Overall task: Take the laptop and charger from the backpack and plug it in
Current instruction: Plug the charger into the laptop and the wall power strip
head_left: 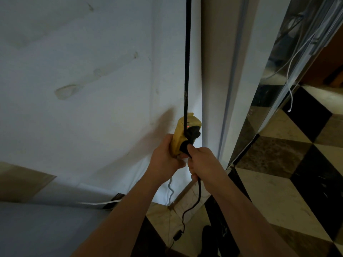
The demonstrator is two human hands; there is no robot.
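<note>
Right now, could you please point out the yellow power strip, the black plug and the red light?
power strip (178, 134), head view, yellow side face.
black plug (185, 147), head view, plug body.
red light (188, 126), head view, the glowing dot.

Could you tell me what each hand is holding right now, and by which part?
The left hand grips the yellow power strip around its lower end. The right hand holds the black charger plug by its body, against the strip.

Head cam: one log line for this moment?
stage: plugging in | left hand: steadies yellow power strip | right hand: black plug at strip | red light: on
</note>
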